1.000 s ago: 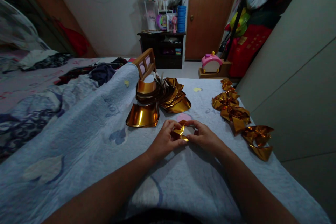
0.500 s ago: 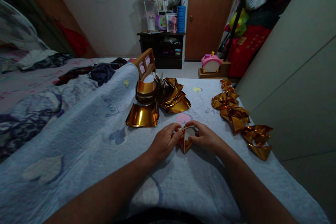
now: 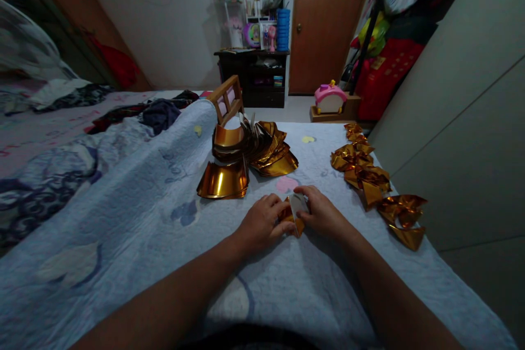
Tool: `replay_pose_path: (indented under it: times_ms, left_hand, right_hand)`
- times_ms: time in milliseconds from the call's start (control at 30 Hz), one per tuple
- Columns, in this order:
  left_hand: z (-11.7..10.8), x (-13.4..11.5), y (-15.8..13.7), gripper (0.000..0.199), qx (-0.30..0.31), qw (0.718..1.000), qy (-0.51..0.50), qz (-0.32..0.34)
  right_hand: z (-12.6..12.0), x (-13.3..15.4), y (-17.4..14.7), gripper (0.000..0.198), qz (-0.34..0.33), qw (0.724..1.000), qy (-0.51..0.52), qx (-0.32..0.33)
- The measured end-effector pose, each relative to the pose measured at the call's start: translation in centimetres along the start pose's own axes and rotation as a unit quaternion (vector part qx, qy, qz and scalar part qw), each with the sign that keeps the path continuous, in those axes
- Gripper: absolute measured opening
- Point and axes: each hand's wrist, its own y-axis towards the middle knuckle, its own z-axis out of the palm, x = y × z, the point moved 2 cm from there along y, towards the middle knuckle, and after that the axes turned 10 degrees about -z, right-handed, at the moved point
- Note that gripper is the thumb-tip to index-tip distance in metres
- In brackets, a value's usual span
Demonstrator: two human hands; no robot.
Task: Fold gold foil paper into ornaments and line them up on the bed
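Note:
Between my two hands is a small folded piece of gold foil paper (image 3: 298, 209), its white back facing up and gold showing at its lower and left edges. My left hand (image 3: 264, 223) is closed on its left side, thumb low and fingers above. My right hand (image 3: 322, 210) pinches the right side, with fingers at the top and the thumb on the white face. Beyond my hands lie a fanned stack of gold foil sheets (image 3: 273, 156) and a smaller pile of gold sheets (image 3: 223, 179).
Folded gold foil pieces (image 3: 363, 175) lie in a row along the right of the quilt (image 3: 164, 262). A wooden bed rail (image 3: 225, 99) stands behind the stack. Further off are a dark cabinet (image 3: 252, 79), a door (image 3: 328, 22) and a pink toy (image 3: 330, 99).
The folded foil paper has turned and shifted slightly right, with more of its white side showing. My left thumb has slid lower along it, and my right hand has moved a little right.

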Motion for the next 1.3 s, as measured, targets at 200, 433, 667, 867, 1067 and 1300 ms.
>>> replay_pose_path:
  times_ms: [200, 433, 667, 867, 1067, 1300]
  left_hand:
    - [0.4, -0.1, 0.2, 0.031, -0.023, 0.999, 0.020, 0.013]
    - [0.3, 0.1, 0.4, 0.026, -0.021, 0.998, -0.011, 0.057]
    - [-0.6, -0.5, -0.1, 0.029, 0.002, 0.998, -0.027, 0.060]
    - [0.2, -0.1, 0.2, 0.025, -0.022, 0.999, -0.013, 0.037]
    - [0.6, 0.0, 0.3, 0.028, -0.038, 0.998, 0.011, 0.045]
    - [0.9, -0.2, 0.1, 0.026, -0.041, 0.996, 0.007, 0.077]
  right_hand:
    - [0.1, 0.1, -0.2, 0.055, -0.013, 0.998, -0.057, 0.015]
    - [0.3, -0.3, -0.1, 0.051, -0.017, 0.996, -0.086, 0.011]
    - [-0.4, 0.1, 0.1, 0.046, 0.008, 0.999, -0.041, 0.006]
    - [-1.9, 0.5, -0.5, 0.059, -0.021, 0.994, 0.021, 0.107]
    - [-1.7, 0.5, -0.9, 0.069, -0.073, 0.988, -0.015, 0.133]
    - [-0.6, 0.0, -0.5, 0.063, -0.063, 0.993, -0.044, 0.091]
